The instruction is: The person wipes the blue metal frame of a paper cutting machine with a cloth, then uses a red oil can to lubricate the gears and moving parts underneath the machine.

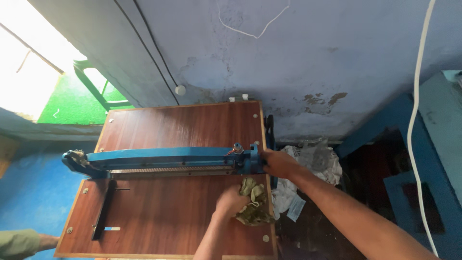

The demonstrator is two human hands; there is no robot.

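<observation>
The fingers of the left hand (pixel 230 201) are curled down onto a crumpled, olive-green rag (pixel 253 208), bunching it against the wooden tabletop (pixel 168 212); they look closed on the cloth, though the back of the hand hides the fingertips. The rag lies just to the right of this hand and partly under it, close to the tabletop's right edge. The right hand (pixel 279 162) sits a little farther from the person, its fingers wrapped over the right end of a blue cutter arm (pixel 168 155), near the pivot block and a small bolt head.

The relation that matters is between the rag and that arm. The cutter arm runs long and level across the tabletop from left to right, with a grey toothed strip (pixel 173 169) along its near side. The rag lies on the person's side of it, just below the right end, near but not touching. The left hand is the nearer one to the rag; the right hand is already on the arm.

Beyond, a black guide bar (pixel 103 209) lies on the left half of the tabletop, crumpled paper (pixel 313 161) is heaped off its right edge, and another person's sleeve (pixel 19 243) shows at the lower left.
</observation>
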